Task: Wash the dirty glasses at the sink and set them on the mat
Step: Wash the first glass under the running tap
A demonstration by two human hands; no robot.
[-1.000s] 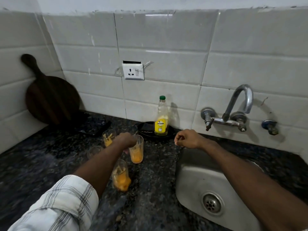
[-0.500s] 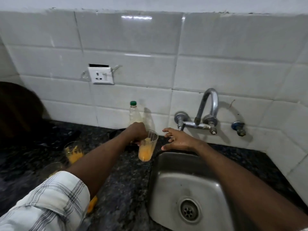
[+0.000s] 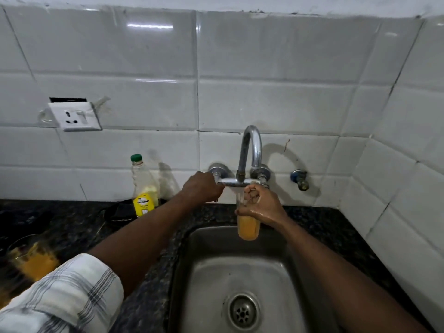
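At the kitchen sink (image 3: 206,272), over the steel basin: your R hand (image 3: 263,207), wet and shiny, wraps its fingers round the upper part of a dirty glass (image 3: 248,229). It holds the glass upright directly under the mouth of the curved faucet (image 3: 252,145). The glass hangs above the basin's rear edge, clear of the steel, w/ cloudy orange liquid in its btm half. Can't tell whether water is running.

Your L hand (image 3: 201,189) reaches across and grips the left valve (image 3: 217,169) of the wall-mounted mixer, fingers curled over it. The knob itself is hidden under the knuckles. Your L forearm is bare; a plaid sleeve (image 3: 67,292) ends near the elbow, btm-left of frame.

On the dark speckled counter (image 3: 72,224), L of the sink, stands a second glass (image 3: 33,260), blurred, w/ orange residue, well apart from the one in hand. Farther back by the white tiled wall, a clear bottle (image 3: 144,188) w/ green cap and yellow label stands upright at a black dish (image 3: 117,213); on it or just beside it, can't tell. A white socket (image 3: 74,116) sits on the tiles above. A small separate tap (image 3: 299,179) juts from the wall R of the mixer. The drain (image 3: 242,312) lies at the basin's near end.
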